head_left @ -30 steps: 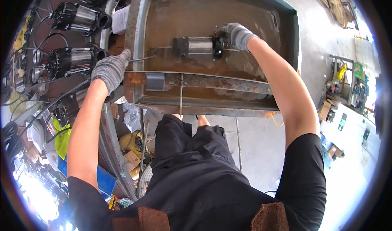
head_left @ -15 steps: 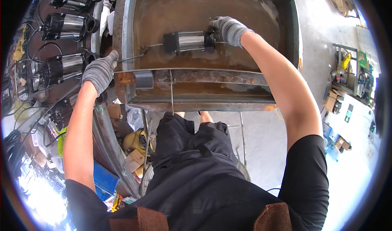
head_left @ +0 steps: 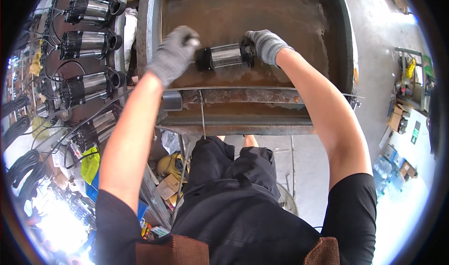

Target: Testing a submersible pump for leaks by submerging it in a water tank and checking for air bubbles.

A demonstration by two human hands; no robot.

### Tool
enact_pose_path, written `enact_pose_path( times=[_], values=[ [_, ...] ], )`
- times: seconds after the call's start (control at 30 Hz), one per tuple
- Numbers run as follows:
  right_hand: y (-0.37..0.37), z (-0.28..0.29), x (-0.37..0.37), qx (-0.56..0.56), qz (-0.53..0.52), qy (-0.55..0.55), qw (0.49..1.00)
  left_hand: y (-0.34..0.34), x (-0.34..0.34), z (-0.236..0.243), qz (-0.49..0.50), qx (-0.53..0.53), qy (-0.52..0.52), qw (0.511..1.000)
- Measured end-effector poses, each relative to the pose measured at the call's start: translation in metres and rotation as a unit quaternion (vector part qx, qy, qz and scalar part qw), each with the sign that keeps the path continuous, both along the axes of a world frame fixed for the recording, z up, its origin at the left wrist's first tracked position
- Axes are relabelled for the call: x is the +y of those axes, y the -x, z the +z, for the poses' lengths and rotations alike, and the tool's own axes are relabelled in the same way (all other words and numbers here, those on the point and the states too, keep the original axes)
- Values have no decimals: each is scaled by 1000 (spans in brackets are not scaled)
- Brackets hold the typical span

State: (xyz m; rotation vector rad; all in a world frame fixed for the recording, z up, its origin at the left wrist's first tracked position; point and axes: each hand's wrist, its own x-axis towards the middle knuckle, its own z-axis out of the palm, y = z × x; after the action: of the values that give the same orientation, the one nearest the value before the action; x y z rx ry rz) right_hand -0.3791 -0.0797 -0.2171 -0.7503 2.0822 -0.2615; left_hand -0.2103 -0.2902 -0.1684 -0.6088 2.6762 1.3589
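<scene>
A pump [head_left: 225, 55] with a shiny metal cylinder and black ends lies on its side, slightly tilted, in a brown rusty metal trough [head_left: 262, 12]. My right hand [head_left: 267, 46], in a grey knit glove, is closed on the black fitting at the pump's right end. My left hand [head_left: 177, 54], gloved alike, is over the trough's left part, just beside the pump's left end. Its fingers are curled with the thumb against them; a pale spot shows at the fingertips. Whatever it holds, if anything, is hidden, as is the cable end of the pump.
A rusty crossbar [head_left: 243, 96] runs along the trough's near side, with a thin rod [head_left: 202, 113] across it. Several similar pumps [head_left: 86, 45] stand in a row on the left, with black cables [head_left: 21, 164] coiled nearby. Cardboard boxes [head_left: 168, 186] lie below.
My left hand has moved right, from the trough's left edge and a dark cable there, to the pump's left end. My right hand stays on the pump. The whole view has shifted slightly.
</scene>
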Motion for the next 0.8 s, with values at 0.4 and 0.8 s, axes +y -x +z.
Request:
enact_pose_path(
  times=[0.4,0.8],
  values=[
    [15,-30,-4,88,33,-42,995,136,42,-16,-120,-319,-33,940],
    [17,-22,-9,134,21,-41,990,111,43,-36,-161,-265,-26,950]
  ],
)
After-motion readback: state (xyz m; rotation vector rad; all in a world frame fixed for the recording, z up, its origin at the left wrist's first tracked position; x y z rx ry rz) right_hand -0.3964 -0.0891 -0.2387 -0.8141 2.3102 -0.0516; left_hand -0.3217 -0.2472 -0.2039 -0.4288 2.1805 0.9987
